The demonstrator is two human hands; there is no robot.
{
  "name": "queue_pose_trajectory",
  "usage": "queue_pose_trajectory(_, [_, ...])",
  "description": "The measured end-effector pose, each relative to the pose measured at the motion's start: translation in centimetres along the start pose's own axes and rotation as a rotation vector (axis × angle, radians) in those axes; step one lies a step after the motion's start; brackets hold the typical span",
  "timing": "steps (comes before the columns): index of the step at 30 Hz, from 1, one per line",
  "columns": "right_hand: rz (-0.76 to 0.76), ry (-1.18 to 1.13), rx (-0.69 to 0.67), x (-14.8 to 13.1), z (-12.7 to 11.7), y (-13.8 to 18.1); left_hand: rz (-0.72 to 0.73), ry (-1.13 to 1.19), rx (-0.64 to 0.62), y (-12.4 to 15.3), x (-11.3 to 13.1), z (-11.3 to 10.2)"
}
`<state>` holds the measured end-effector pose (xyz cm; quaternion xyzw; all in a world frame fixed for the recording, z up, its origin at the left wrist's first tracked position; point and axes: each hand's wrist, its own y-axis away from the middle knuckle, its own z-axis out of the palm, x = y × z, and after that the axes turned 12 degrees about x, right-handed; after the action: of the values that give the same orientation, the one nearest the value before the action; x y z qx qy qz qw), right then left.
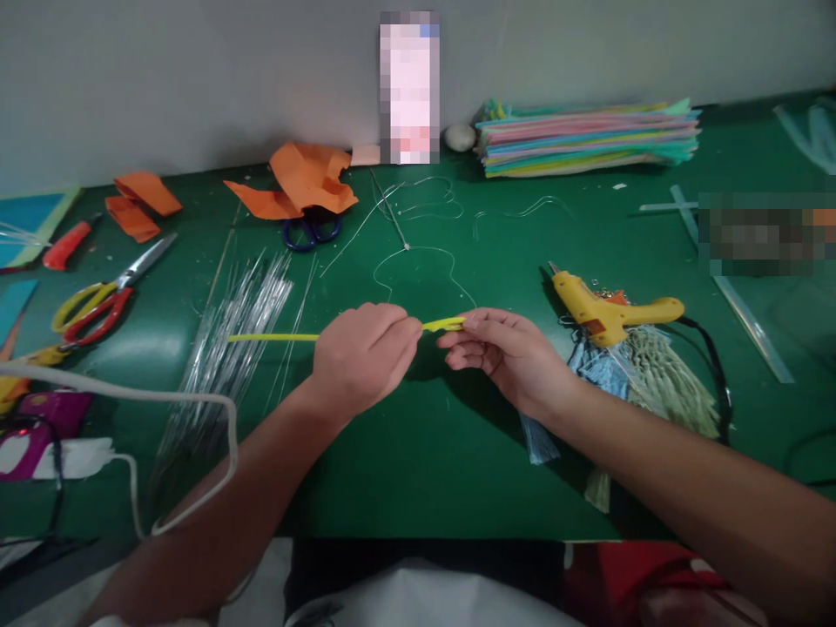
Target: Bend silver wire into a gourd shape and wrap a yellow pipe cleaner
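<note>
A narrow yellow strip (274, 337) runs level above the green table, held by both hands. My left hand (366, 353) is closed round it near the middle, and the strip's flat tail sticks out to the left. Between the hands a short stretch looks twisted or folded. My right hand (513, 353) pinches the right end between thumb and forefinger, its other fingers curled loosely below. Just beyond the hands lies thin clear thread or wire (424, 250) in loose loops. Part of the strip is hidden inside my left fist.
Left are silvery wires (245, 322), red-and-yellow scissors (108, 300) and a white cable (196, 398). Dark blue scissor handles (312, 231) lie under orange paper (310, 178). A yellow glue gun (607, 309) rests on tassels (672, 374) at right. Coloured strips (588, 139) are stacked behind.
</note>
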<state>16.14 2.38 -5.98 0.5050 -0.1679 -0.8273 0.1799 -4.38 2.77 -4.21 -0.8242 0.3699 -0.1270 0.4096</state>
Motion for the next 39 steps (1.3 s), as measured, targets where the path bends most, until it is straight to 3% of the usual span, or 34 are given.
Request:
queue_pose_trajectory(4, [-0.004, 0.001, -0.016, 0.0, -0.1, 0.0, -0.057, 0.024, 0.031, 0.1, 0.0, 0.1])
queue_pose_trajectory(14, [-0.019, 0.031, -0.030, 0.0, 0.0, 0.0, -0.023, 0.015, 0.015, -0.1, 0.0, -0.2])
queue_pose_trajectory(19, [-0.144, 0.148, 0.044, -0.1, -0.1, 0.1, -0.025, 0.005, 0.017, -0.1, -0.1, -0.2])
queue_pose_trajectory(22, [-0.341, 0.286, 0.184, -0.4, -0.2, 0.6, -0.021, -0.004, 0.030, -0.2, -0.1, -0.2])
queue_pose_trajectory(24, [-0.579, 0.468, 0.242, -0.8, -0.2, 1.1, -0.009, -0.002, 0.029, -0.2, -0.1, -0.3])
queue_pose_trajectory(28, [-1.260, 1.050, 0.103, -1.0, -0.5, 1.4, 0.009, -0.007, -0.006, -0.3, 0.2, -0.3])
queue_pose_trajectory(30, [-1.474, 1.268, 0.030, -0.8, -0.7, 1.1, 0.025, -0.016, -0.011, -0.3, 0.4, -0.3])
queue_pose_trajectory(34, [-1.625, 1.466, 0.019, -0.4, -0.7, 0.5, 0.057, -0.016, 0.001, -0.4, 0.7, -0.1])
queue_pose_trajectory(39, [-1.690, 1.492, 0.071, -0.5, -0.3, 0.4, 0.108, -0.035, 0.027, -0.4, 1.1, 0.1])
